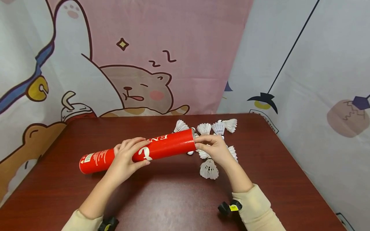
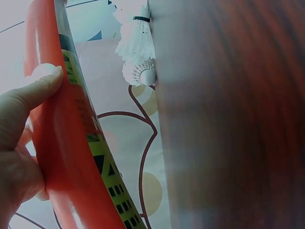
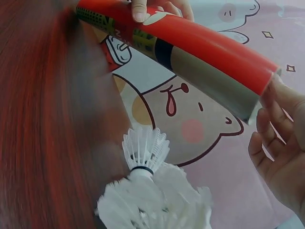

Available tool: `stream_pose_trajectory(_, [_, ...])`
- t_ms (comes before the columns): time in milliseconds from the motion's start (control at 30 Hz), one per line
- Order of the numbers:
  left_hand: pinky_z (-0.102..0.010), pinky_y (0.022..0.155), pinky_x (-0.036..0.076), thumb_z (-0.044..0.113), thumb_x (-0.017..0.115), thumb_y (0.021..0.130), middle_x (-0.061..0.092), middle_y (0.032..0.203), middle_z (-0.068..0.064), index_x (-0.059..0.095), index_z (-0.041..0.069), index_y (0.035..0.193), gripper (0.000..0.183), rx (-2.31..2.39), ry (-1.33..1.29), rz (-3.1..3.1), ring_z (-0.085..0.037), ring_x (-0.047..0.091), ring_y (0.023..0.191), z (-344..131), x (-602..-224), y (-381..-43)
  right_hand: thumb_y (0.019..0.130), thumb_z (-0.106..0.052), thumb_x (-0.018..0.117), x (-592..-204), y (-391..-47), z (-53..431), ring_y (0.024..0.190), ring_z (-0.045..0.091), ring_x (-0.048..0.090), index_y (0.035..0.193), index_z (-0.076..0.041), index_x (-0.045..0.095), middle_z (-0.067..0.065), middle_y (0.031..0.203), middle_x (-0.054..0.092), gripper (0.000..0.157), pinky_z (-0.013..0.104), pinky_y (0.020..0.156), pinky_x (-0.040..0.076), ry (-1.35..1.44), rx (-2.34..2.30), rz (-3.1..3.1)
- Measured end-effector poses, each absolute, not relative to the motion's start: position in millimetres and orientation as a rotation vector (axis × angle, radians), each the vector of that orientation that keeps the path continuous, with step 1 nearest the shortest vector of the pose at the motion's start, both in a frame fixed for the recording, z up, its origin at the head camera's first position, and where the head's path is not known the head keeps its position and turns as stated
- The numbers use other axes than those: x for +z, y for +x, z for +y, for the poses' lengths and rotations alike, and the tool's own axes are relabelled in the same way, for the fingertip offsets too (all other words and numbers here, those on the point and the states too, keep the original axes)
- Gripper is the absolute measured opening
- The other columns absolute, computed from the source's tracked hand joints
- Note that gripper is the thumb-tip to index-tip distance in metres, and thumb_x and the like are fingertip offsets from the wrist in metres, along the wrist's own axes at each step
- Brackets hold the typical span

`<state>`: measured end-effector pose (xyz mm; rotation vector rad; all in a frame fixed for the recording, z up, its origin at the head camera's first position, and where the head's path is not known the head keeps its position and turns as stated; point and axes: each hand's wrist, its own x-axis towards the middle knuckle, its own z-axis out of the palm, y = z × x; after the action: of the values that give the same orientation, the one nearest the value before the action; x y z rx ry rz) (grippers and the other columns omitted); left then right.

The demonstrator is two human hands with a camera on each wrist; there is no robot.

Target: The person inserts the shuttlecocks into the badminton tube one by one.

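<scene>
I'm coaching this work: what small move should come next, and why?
Probably draw the right hand back from the open end of the long red cylindrical tube: it crowds that opening, the left hand grips the tube, and white cone-shaped shuttlecocks lie nearby.

The left hand (image 1: 126, 160) covers part of a red tube (image 1: 163, 148), which partly hides some shuttlecocks (image 1: 180, 125). The tube's small print (image 1: 99, 157) is unreadable.

Free room runs along the near part of the desk (image 1: 170, 199) and down its right side. Across the middle, the slanting red tube (image 1: 173, 144) bars the way; shuttlecocks (image 1: 209, 169) crowd around its right end, where the right hand (image 1: 215, 149) blocks the mouth.
</scene>
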<state>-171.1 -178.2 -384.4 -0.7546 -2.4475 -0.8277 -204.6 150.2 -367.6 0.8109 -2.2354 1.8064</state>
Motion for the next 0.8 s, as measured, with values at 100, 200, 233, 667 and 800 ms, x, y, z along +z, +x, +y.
stream_pose_trajectory(100, [-0.05,0.083,0.023,0.019,0.09,0.064,0.052,0.129,-0.001,0.06,0.022,0.128,0.071,-0.836,-0.752,-2.441,-0.023,0.042,0.115,-178.6,-383.9,-171.3,0.078,0.008,0.073,-364.1,-201.9,158.6,0.082,0.011,0.062,0.094,0.007,0.072,0.011,0.09,0.071,0.016,0.028,0.069,0.049,0.763,1.746,-2.252])
stream_pose_trajectory(200, [-0.05,0.083,0.023,0.019,0.09,0.064,0.052,0.13,-0.001,0.06,0.023,0.128,0.071,-0.842,-0.758,-2.436,-0.023,0.042,0.116,-178.6,-383.4,-171.6,0.078,0.01,0.072,-355.0,-195.4,168.0,0.079,0.008,0.061,0.095,0.009,0.071,0.015,0.089,0.07,0.017,0.027,0.068,0.049,0.732,1.673,-2.271])
stream_pose_trajectory(233, [-0.049,0.083,0.023,0.02,0.09,0.065,0.052,0.13,-0.001,0.06,0.023,0.129,0.071,-0.842,-0.76,-2.436,-0.023,0.042,0.116,-178.5,-383.2,-171.7,0.078,0.011,0.071,-350.9,-192.9,171.0,0.077,0.008,0.061,0.095,0.01,0.07,0.017,0.089,0.07,0.017,0.027,0.067,0.049,0.723,1.654,-2.276])
stream_pose_trajectory(667, [-0.05,0.084,0.023,0.018,0.09,0.064,0.052,0.13,-0.001,0.06,0.022,0.128,0.071,-0.848,-0.747,-2.429,-0.023,0.042,0.116,-178.8,-382.4,-169.8,0.082,0.002,0.073,-357.2,-204.4,236.6,0.072,0.01,0.063,0.106,0.008,0.068,0.003,0.087,0.07,0.025,0.025,0.06,0.048,0.537,1.586,-2.424])
stream_pose_trajectory(800, [-0.05,0.084,0.023,0.018,0.09,0.064,0.052,0.13,-0.001,0.06,0.021,0.128,0.071,-0.848,-0.75,-2.431,-0.023,0.042,0.116,-178.8,-381.9,-169.6,0.083,-0.007,0.075,-368.2,-212.5,258.2,0.074,0.013,0.063,0.106,0.004,0.069,0.002,0.088,0.07,0.026,0.027,0.061,0.049,0.487,1.563,-2.485])
